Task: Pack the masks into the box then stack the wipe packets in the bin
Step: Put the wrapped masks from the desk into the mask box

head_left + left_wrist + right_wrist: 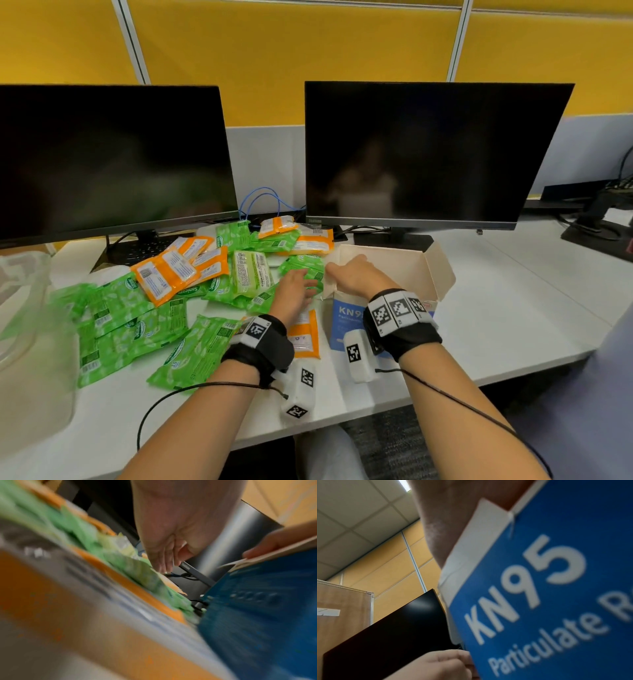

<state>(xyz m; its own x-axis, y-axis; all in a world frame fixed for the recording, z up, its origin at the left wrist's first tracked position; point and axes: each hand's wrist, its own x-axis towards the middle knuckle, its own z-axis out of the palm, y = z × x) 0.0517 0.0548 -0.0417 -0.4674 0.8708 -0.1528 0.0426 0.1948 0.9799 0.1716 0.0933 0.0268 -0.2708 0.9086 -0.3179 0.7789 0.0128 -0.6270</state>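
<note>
The left hand (295, 287) is held with fingers extended over green wipe packets (126, 318) scattered across the left of the desk (513, 308). To its right, the right hand (356, 275) is laid on the open KN95 box (394, 274); its grip cannot be determined.

In front of you stand two dark monitors, the left monitor (109, 161) and the right monitor (435, 154), both on the white desk (496, 294) before a yellow partition wall (291, 44). Between the screens you can see looped blue cables (263, 202), and a black keyboard (137, 251) lies under the left monitor. At your far right, black cables and dark gear (603, 212) sit on the neighbouring desk.
</note>
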